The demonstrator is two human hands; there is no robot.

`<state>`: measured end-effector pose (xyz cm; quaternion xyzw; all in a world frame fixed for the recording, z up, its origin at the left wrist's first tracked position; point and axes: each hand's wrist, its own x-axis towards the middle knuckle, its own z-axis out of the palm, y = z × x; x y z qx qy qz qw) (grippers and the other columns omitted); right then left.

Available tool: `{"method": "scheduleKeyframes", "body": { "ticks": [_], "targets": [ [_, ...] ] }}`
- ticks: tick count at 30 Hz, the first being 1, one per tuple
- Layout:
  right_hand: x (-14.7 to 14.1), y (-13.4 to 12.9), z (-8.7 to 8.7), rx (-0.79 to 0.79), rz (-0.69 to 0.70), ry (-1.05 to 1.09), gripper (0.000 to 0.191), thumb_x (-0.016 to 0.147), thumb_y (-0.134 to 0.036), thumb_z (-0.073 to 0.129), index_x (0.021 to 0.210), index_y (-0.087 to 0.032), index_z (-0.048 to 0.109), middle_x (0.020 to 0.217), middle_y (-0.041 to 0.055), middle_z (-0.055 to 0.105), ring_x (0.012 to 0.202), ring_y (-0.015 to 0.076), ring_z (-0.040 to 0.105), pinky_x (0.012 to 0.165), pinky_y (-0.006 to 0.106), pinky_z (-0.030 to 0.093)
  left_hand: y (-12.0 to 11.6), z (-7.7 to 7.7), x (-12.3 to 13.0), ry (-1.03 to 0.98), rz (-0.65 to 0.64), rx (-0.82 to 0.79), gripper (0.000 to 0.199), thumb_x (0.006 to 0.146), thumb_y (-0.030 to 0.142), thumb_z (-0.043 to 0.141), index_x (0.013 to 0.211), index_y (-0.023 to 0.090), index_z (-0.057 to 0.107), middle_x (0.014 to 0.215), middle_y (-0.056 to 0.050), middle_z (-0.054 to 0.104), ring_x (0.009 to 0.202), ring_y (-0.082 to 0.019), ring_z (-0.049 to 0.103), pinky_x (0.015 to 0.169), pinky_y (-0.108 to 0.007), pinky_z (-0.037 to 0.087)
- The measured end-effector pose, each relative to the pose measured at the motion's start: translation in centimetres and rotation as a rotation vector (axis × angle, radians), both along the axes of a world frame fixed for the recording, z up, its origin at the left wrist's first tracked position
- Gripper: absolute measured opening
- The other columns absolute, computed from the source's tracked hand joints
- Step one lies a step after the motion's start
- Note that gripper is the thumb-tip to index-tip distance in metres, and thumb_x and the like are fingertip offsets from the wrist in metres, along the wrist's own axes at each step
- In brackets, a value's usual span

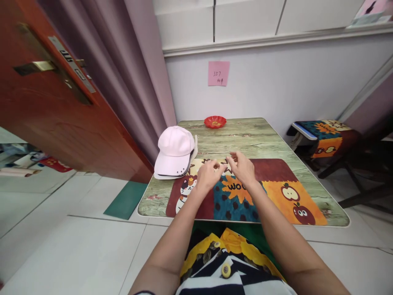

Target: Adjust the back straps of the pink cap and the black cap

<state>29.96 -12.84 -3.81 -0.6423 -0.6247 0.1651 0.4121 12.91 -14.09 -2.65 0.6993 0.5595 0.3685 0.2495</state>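
My left hand (pixel 210 175) hovers over or rests near the upper middle of a colourful patchwork mat (pixel 273 170), its fingers loosely curved and nothing visible in them. Close by on the right, my right hand (pixel 242 167) has its fingers apart and bent toward the left one, with no object showing. Whether either hand touches the mat I cannot tell. Left of my hands, a pale pink cap (pixel 175 143) sits at the table's left edge, its brim toward me, on top of something white and dark that is mostly covered.
A red scalloped dish (pixel 215 122) stands at the back of the wood-patterned table (pixel 254 137). Behind it, a pink note (pixel 218 73) is on the wall. A brown door (pixel 76 119) and curtain (pixel 132 78) flank the left. At right stands a cloth-covered stool (pixel 328 133).
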Motion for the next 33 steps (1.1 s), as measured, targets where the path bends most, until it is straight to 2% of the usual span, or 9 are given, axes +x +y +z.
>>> {"method": "scheduleKeyframes", "body": {
  "ticks": [2,3,6,9,24,28,30,31,33],
  "targets": [
    [2.0,-0.7,-3.1,-0.048,0.053,-0.309,0.055,0.094,-0.054,0.051,0.134,-0.018,0.058,0.135,0.0173,0.062,0.124,0.0299,0.057,0.107,0.046,0.041,-0.7,-3.2,-1.0,0.283,-0.125,0.096,0.052,0.087,0.054,0.063,0.126,0.020,0.067,0.140,-0.014,0.062,0.134,-0.029,0.053,0.115,-0.043,0.038],
    [2.9,-1.0,-4.5,-0.102,0.042,-0.418,0.059,0.094,-0.054,0.051,0.141,-0.018,0.053,0.146,0.0180,0.055,0.135,0.0321,0.049,0.114,0.052,0.032,-0.9,-4.7,-1.6,0.390,-0.150,0.086,0.059,0.089,0.054,0.062,0.138,0.021,0.059,0.152,-0.014,0.051,0.143,-0.030,0.043,0.120,-0.046,0.031],
    [4.8,-1.6,-8.0,-0.251,0.023,-0.596,0.069,0.096,-0.062,0.041,0.152,-0.022,0.043,0.161,0.0131,0.038,0.150,0.0335,0.028,0.120,0.061,0.017,-1.2,-7.7,-2.6,0.585,-0.178,0.018,0.069,0.093,0.060,0.051,0.152,0.025,0.043,0.164,-0.011,0.033,0.154,-0.031,0.024,0.126,-0.054,0.015],
    [5.3,-1.6,-9.6,-0.286,0.016,-0.652,0.072,0.098,-0.067,0.030,0.156,-0.025,0.036,0.164,0.0094,0.032,0.153,0.0309,0.022,0.122,0.061,0.014,-1.2,-8.7,-2.9,0.646,-0.192,0.008,0.070,0.095,0.064,0.043,0.155,0.027,0.038,0.166,-0.010,0.027,0.156,-0.030,0.018,0.127,-0.055,0.011],
    [4.4,-1.8,-10.4,-0.224,-0.010,-0.711,0.070,0.099,-0.060,0.029,0.158,-0.022,0.035,0.165,0.0125,0.031,0.152,0.0345,0.021,0.120,0.063,0.013,-1.7,-7.2,-3.2,0.621,-0.191,-0.020,0.067,0.096,0.059,0.047,0.155,0.028,0.039,0.166,-0.008,0.029,0.156,-0.029,0.020,0.127,-0.055,0.015],
    [4.4,-2.0,-10.5,-0.198,-0.012,-0.731,0.070,0.099,-0.059,0.029,0.158,-0.020,0.035,0.164,0.0135,0.031,0.152,0.0357,0.021,0.120,0.064,0.012,-1.6,-7.0,-3.4,0.554,-0.178,-0.029,0.062,0.094,0.055,0.054,0.148,0.027,0.048,0.161,-0.010,0.039,0.152,-0.028,0.031,0.126,-0.052,0.023],
    [4.4,-2.0,-10.5,-0.192,-0.013,-0.738,0.071,0.099,-0.059,0.028,0.157,-0.020,0.036,0.164,0.0135,0.031,0.152,0.0358,0.021,0.120,0.064,0.012,-0.6,-5.6,-3.7,0.498,-0.130,0.016,0.058,0.094,0.052,0.055,0.145,0.024,0.052,0.156,-0.011,0.047,0.147,-0.027,0.039,0.123,-0.047,0.030],
    [4.5,-2.0,-10.5,-0.194,-0.008,-0.740,0.071,0.099,-0.060,0.028,0.157,-0.019,0.037,0.164,0.0135,0.031,0.152,0.0359,0.021,0.120,0.064,0.012,0.3,-4.4,-4.1,0.474,-0.078,0.061,0.057,0.095,0.051,0.054,0.144,0.023,0.053,0.154,-0.012,0.049,0.145,-0.026,0.042,0.122,-0.045,0.033],
    [4.5,-2.0,-10.4,-0.205,0.007,-0.736,0.072,0.099,-0.061,0.028,0.156,-0.019,0.038,0.164,0.0136,0.031,0.152,0.0361,0.021,0.120,0.064,0.013,2.8,-1.1,-5.1,0.486,0.035,0.197,0.060,0.093,0.054,0.055,0.145,0.023,0.051,0.158,-0.012,0.043,0.148,-0.028,0.036,0.123,-0.045,0.029]
  ]
}}
